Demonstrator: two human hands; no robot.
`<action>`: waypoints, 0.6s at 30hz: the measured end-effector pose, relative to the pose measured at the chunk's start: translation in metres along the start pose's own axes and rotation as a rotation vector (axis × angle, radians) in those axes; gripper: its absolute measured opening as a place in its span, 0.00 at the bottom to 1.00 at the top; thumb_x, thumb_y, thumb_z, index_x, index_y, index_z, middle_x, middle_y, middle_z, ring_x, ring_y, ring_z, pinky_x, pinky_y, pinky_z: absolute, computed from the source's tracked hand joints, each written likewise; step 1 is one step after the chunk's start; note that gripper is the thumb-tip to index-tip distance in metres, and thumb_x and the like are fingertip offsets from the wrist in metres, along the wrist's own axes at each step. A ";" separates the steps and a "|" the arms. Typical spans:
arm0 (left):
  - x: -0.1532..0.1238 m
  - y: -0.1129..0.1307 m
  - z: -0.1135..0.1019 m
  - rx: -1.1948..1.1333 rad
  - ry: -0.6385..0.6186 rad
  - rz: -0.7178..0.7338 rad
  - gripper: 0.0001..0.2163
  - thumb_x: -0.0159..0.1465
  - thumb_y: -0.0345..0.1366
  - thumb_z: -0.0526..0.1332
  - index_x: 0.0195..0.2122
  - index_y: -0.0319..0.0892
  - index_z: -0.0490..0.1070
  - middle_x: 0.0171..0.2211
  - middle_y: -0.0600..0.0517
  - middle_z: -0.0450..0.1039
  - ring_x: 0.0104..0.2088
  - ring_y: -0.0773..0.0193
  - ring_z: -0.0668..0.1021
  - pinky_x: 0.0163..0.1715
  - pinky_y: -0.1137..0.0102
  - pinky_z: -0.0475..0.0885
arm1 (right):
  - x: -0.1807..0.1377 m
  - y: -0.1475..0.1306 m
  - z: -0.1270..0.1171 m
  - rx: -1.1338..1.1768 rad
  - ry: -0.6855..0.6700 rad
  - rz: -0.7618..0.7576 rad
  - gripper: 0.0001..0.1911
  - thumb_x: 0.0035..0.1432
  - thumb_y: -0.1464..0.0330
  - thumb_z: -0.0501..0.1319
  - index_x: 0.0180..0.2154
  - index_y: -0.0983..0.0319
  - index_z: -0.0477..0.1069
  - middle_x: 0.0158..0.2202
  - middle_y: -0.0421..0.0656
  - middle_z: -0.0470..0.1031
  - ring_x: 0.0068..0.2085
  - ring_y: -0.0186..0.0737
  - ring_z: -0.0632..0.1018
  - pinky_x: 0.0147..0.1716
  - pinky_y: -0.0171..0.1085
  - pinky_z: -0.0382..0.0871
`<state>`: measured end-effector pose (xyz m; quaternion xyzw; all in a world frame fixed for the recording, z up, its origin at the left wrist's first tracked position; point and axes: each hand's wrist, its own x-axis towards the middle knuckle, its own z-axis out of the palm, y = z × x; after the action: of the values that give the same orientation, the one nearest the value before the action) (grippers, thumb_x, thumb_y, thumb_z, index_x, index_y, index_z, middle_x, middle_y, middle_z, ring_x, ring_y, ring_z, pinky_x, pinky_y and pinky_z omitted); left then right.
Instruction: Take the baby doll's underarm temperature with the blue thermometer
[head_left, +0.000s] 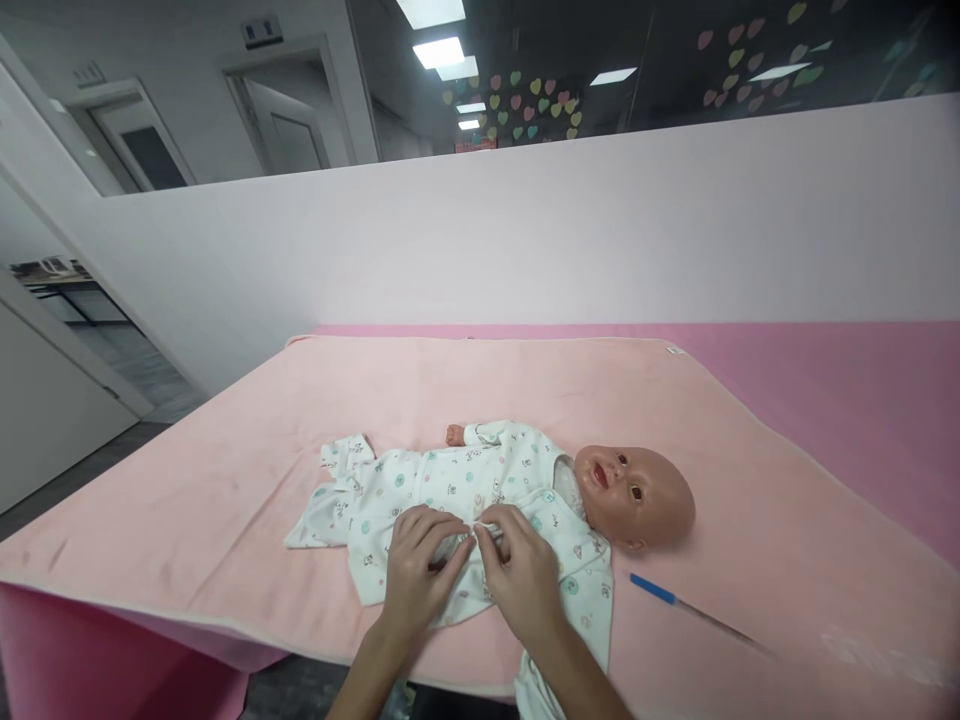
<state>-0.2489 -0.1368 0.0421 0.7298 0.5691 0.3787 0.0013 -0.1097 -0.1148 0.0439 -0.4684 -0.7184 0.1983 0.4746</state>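
A baby doll (637, 495) lies on its back, head to the right, on a pink blanket (247, 430). It wears a white printed baby outfit (450, 475). At the doll's waist, my left hand (424, 560) pinches the outfit's fabric between thumb and fingertips. Right beside it, my right hand (521, 565) pinches the cloth too, the fingertips of both hands almost touching. What exactly lies between the fingertips is too small to make out. One doll hand (455, 435) shows at the far sleeve's end; the near sleeve hangs toward the table's front edge.
A thin stick with a blue handle (652, 588) lies on the blanket, right of the doll's outfit. Behind the table rises a white wall (540, 230) with dark glass above it. A door (52, 400) stands at the left.
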 end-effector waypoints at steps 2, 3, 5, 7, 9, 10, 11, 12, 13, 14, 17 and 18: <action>-0.001 0.000 0.001 0.001 0.005 -0.014 0.03 0.58 0.36 0.58 0.31 0.44 0.70 0.32 0.52 0.73 0.37 0.62 0.71 0.44 0.63 0.62 | -0.003 -0.001 -0.006 0.092 0.071 0.003 0.08 0.59 0.68 0.51 0.31 0.61 0.67 0.32 0.42 0.71 0.23 0.30 0.69 0.21 0.30 0.62; -0.002 0.001 0.002 -0.001 0.014 -0.022 0.03 0.58 0.36 0.58 0.30 0.44 0.69 0.32 0.52 0.73 0.37 0.62 0.71 0.43 0.64 0.62 | -0.007 -0.001 -0.010 0.122 0.128 -0.005 0.08 0.59 0.69 0.51 0.31 0.62 0.67 0.34 0.44 0.72 0.24 0.30 0.70 0.21 0.30 0.63; -0.002 0.001 0.001 0.003 0.048 -0.040 0.03 0.58 0.36 0.58 0.29 0.44 0.67 0.32 0.52 0.73 0.37 0.61 0.71 0.43 0.64 0.62 | -0.018 0.004 -0.024 0.099 0.267 -0.048 0.05 0.58 0.70 0.53 0.32 0.62 0.67 0.36 0.46 0.72 0.28 0.33 0.73 0.23 0.30 0.66; -0.003 0.003 -0.002 0.017 0.078 -0.064 0.03 0.57 0.36 0.58 0.29 0.43 0.66 0.32 0.52 0.72 0.38 0.60 0.70 0.44 0.63 0.60 | -0.033 0.015 -0.043 -0.050 0.393 -0.094 0.03 0.56 0.71 0.55 0.33 0.62 0.67 0.35 0.46 0.73 0.34 0.37 0.74 0.29 0.33 0.68; -0.004 0.003 -0.006 0.017 0.064 -0.076 0.03 0.58 0.35 0.57 0.33 0.43 0.66 0.33 0.51 0.72 0.39 0.59 0.70 0.45 0.62 0.59 | -0.050 0.033 -0.066 -0.270 0.457 -0.076 0.03 0.55 0.70 0.56 0.34 0.61 0.67 0.34 0.46 0.74 0.35 0.39 0.75 0.35 0.36 0.68; -0.004 0.003 -0.007 0.009 0.043 -0.075 0.04 0.58 0.35 0.56 0.34 0.43 0.66 0.34 0.51 0.71 0.39 0.59 0.69 0.45 0.61 0.59 | -0.058 0.044 -0.078 -0.368 0.470 -0.039 0.05 0.56 0.69 0.56 0.35 0.62 0.68 0.35 0.47 0.74 0.36 0.41 0.75 0.38 0.39 0.68; -0.005 0.003 -0.008 -0.003 0.018 -0.073 0.05 0.58 0.35 0.55 0.36 0.43 0.66 0.34 0.51 0.71 0.39 0.58 0.69 0.45 0.61 0.59 | -0.066 0.056 -0.089 -0.454 0.465 0.005 0.07 0.56 0.67 0.54 0.35 0.62 0.68 0.37 0.48 0.74 0.38 0.43 0.74 0.40 0.41 0.67; -0.006 0.002 -0.009 -0.015 -0.003 -0.072 0.06 0.58 0.34 0.54 0.37 0.43 0.66 0.33 0.51 0.70 0.39 0.58 0.68 0.44 0.61 0.59 | -0.074 0.070 -0.100 -0.528 0.447 0.050 0.10 0.57 0.65 0.53 0.36 0.63 0.68 0.38 0.49 0.74 0.40 0.45 0.74 0.42 0.43 0.66; -0.007 0.001 -0.009 -0.026 -0.011 -0.079 0.07 0.58 0.33 0.53 0.37 0.43 0.66 0.32 0.51 0.69 0.39 0.58 0.68 0.43 0.61 0.60 | -0.081 0.083 -0.110 -0.589 0.406 0.080 0.13 0.57 0.63 0.51 0.37 0.63 0.68 0.39 0.50 0.73 0.41 0.47 0.73 0.43 0.45 0.66; -0.008 0.000 -0.009 -0.039 -0.006 -0.096 0.06 0.58 0.33 0.53 0.36 0.43 0.66 0.30 0.51 0.68 0.38 0.58 0.68 0.42 0.62 0.61 | -0.088 0.095 -0.118 -0.637 0.370 0.103 0.15 0.56 0.61 0.50 0.38 0.64 0.67 0.40 0.51 0.73 0.42 0.49 0.72 0.43 0.46 0.65; -0.011 -0.006 -0.007 -0.115 0.079 -0.198 0.06 0.58 0.35 0.54 0.35 0.43 0.66 0.30 0.51 0.67 0.37 0.59 0.69 0.38 0.64 0.64 | -0.101 0.122 -0.133 -0.707 0.222 0.095 0.17 0.56 0.61 0.48 0.38 0.65 0.68 0.41 0.52 0.72 0.45 0.50 0.71 0.46 0.47 0.64; -0.013 -0.008 -0.006 -0.150 0.124 -0.241 0.06 0.58 0.36 0.54 0.36 0.43 0.66 0.32 0.50 0.67 0.36 0.60 0.69 0.37 0.66 0.65 | -0.102 0.126 -0.135 -0.722 0.187 0.084 0.17 0.56 0.62 0.48 0.37 0.64 0.69 0.41 0.51 0.72 0.46 0.50 0.71 0.46 0.47 0.64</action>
<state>-0.2598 -0.1469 0.0358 0.6293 0.6216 0.4617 0.0664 0.0796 -0.1635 -0.0356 -0.6508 -0.6756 -0.0923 0.3339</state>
